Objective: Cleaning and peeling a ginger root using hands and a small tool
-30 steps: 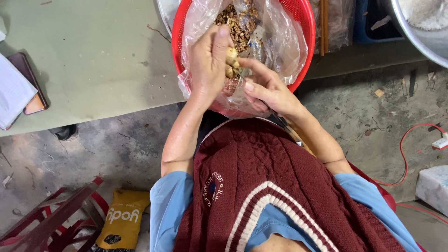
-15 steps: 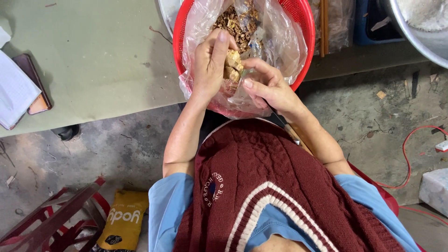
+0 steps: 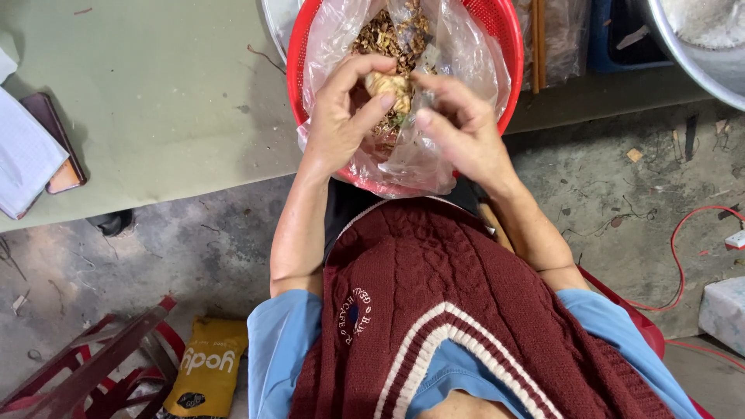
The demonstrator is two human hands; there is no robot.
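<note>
My left hand and my right hand meet over a red basket lined with a clear plastic bag. Both hands pinch a small pale, knobbly root piece between the fingertips. The bag holds a heap of brown dried scraps and peelings. The basket rests on the edge of a green table, overhanging my lap. I wear a dark red knitted vest over a blue shirt.
A notebook and a dark case lie at the table's left edge. A large metal bowl sits top right. A yellow packet and red stool legs are on the concrete floor; a red cable runs at right.
Both hands have lifted the pale root piece slightly higher over the bag, and the fingers have shifted their pinch on it.
</note>
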